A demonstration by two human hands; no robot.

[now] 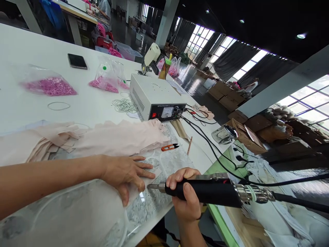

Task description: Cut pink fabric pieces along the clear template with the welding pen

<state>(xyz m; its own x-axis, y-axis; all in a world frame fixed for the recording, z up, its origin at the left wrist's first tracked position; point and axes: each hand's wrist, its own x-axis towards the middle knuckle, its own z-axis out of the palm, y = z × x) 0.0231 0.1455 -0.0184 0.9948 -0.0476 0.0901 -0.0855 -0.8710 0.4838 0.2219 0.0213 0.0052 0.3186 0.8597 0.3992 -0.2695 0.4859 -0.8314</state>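
My left hand (pixel 125 173) lies with fingers spread on a pale pink fabric piece (pixel 132 193), over a clear patterned sheet (pixel 144 214). Wrapped round a black corded ultrasonic hand tool (pixel 205 191) is my right hand (pixel 187 193). The tool's narrow metal tip (pixel 154 186) points left, close to the left fingers and the fabric edge; whether it touches the fabric I cannot tell. Beyond the left hand lies a stack of pale pink fabric (pixel 120 137). Orange thread snips (pixel 169 147) rest to its right.
A white control box (pixel 156 92) with a dial and cables (pixel 205 137) stands at the back. Pink rings fill plastic bags (pixel 51 84), near a phone (pixel 77 61). A glass jar (pixel 224 133) stands at the right edge. Cartons (pixel 246 137) sit beyond; a person (pixel 105 10) works far off.
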